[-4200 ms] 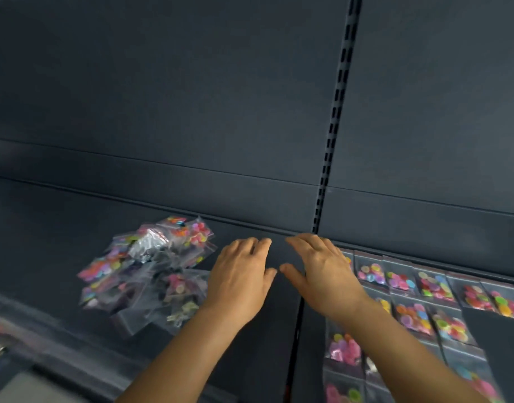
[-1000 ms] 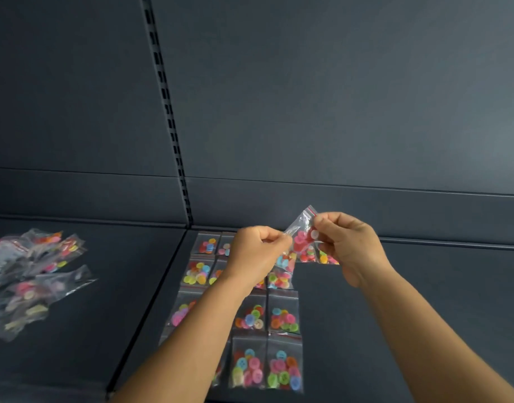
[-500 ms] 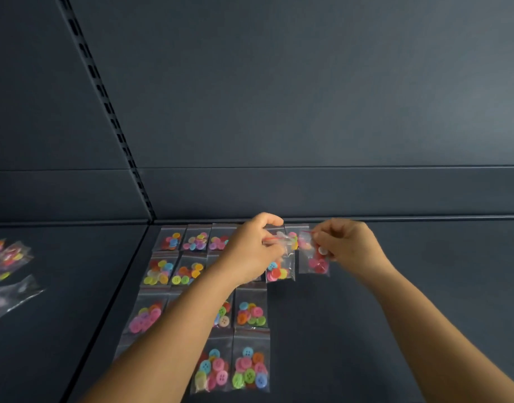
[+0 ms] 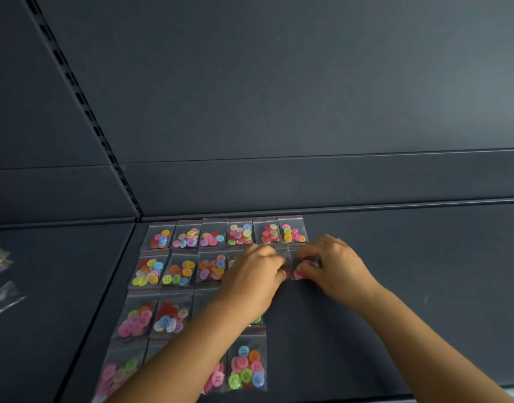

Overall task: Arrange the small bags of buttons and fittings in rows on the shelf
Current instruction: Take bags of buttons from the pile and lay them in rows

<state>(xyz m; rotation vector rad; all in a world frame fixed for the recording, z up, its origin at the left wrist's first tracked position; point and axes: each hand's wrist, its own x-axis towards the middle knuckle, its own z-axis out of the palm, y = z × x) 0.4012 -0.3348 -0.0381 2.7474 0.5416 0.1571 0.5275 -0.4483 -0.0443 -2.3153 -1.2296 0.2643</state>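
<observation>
Small clear bags of coloured buttons lie in rows (image 4: pixel 212 237) on the dark shelf (image 4: pixel 395 271). The back row has several bags side by side. At the right end of the second row, a bag (image 4: pixel 293 261) lies between my two hands. My left hand (image 4: pixel 254 282) and my right hand (image 4: pixel 334 264) both pinch it with curled fingers, low on the shelf surface. My left forearm hides parts of the third and front rows. A front bag (image 4: pixel 247 366) shows pink, green and blue buttons.
A loose heap of bags (image 4: pixel 0 274) lies on the neighbouring shelf panel at the far left. A slotted upright (image 4: pixel 84 112) runs up the back wall. Bare shelf surface stretches to the right of the rows. The shelf's front edge is at bottom right.
Both hands have come down from the back row to the second row with a bag between them. A sixth bag now lies at the right end of the back row.
</observation>
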